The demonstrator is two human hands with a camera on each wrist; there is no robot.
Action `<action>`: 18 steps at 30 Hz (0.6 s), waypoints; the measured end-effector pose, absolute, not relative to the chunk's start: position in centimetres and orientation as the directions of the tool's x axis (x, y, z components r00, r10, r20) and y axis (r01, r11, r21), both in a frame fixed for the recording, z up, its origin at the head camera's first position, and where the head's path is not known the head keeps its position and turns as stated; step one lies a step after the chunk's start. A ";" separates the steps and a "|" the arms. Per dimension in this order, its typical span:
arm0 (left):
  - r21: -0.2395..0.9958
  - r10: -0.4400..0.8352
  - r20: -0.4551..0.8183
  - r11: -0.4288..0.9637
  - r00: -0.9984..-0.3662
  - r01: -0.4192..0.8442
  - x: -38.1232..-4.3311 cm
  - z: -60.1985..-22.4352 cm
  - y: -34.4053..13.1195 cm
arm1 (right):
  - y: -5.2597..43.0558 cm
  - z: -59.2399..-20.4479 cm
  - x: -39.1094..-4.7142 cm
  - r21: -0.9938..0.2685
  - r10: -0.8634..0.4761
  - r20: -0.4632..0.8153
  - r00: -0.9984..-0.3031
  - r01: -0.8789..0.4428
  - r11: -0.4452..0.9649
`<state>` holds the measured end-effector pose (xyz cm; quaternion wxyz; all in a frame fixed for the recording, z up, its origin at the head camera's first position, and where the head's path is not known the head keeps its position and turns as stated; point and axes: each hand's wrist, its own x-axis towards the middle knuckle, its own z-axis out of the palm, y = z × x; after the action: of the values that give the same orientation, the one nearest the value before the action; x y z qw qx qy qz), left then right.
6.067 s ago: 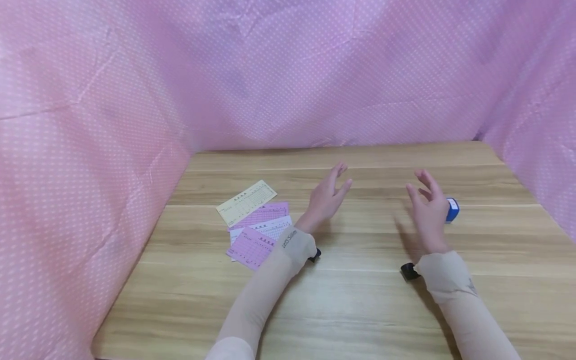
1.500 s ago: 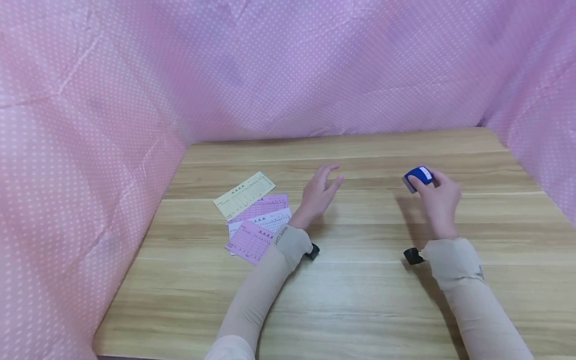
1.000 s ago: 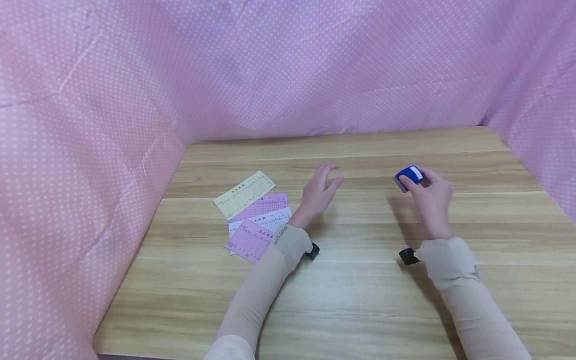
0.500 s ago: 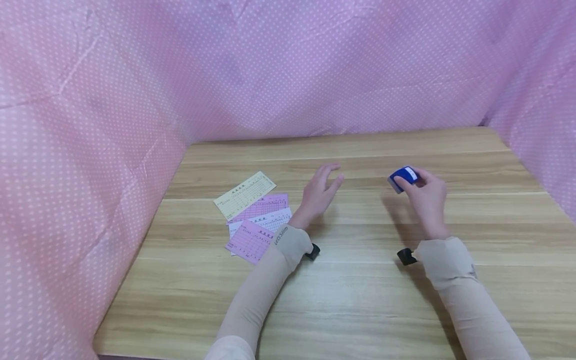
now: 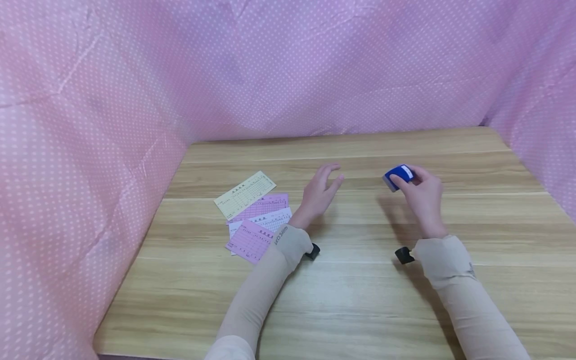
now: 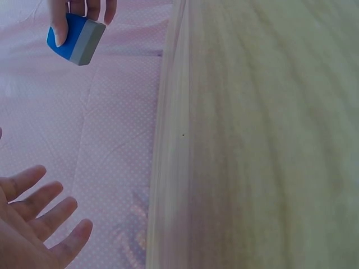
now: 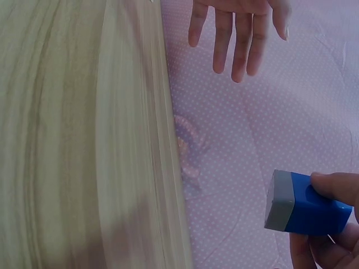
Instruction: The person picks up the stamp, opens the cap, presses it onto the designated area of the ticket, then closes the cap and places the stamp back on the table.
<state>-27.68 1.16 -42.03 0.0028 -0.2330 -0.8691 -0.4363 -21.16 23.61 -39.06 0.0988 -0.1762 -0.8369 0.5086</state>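
Observation:
My right hand (image 5: pixel 424 197) pinches a blue stamp (image 5: pixel 403 173) between thumb and fingers, raised over the right part of the table. The stamp has a grey end piece, pointing left and down, and a small white label on top. In the right wrist view the stamp (image 7: pixel 314 207) shows its blue body, with the thumb pressed on its side. My left hand (image 5: pixel 317 192) hovers to the left with fingers spread and relaxed, holding nothing. In the left wrist view, the left hand (image 6: pixel 39 218) has its fingers apart, well away from the stamp (image 6: pixel 76 39).
Left of my left hand lie overlapping printed slips: a yellow slip (image 5: pixel 244 195), a pink slip (image 5: pixel 274 203), a white slip (image 5: pixel 281 216) and another pink slip (image 5: pixel 247 242), partly under my left sleeve. Pink dotted cloth (image 5: pixel 315 70) surrounds the wooden table (image 5: pixel 351 310).
Earlier the stamp stood on the table beside my open right hand; it is now gripped and lifted. Over the last second and a half it drifts left. My left hand stays nearly still.

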 end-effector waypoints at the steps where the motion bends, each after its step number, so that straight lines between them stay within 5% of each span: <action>1: 0.758 0.404 0.209 0.508 -0.890 0.409 -27.7 -42.0 1.2 | 23.5 -39.0 -21.2 -0.889 0.391 -0.018 -0.920 0.194 0.415; 18: 0.751 0.409 0.177 0.532 -0.895 0.391 -27.8 -42.0 1.2 | 22.1 -38.5 -21.7 -0.878 0.298 0.013 -0.954 0.132 0.460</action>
<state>-27.76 1.21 -41.96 -0.0101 -0.2285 -0.8753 -0.4262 -21.68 22.14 -38.55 0.0824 -0.1266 -0.8505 0.5038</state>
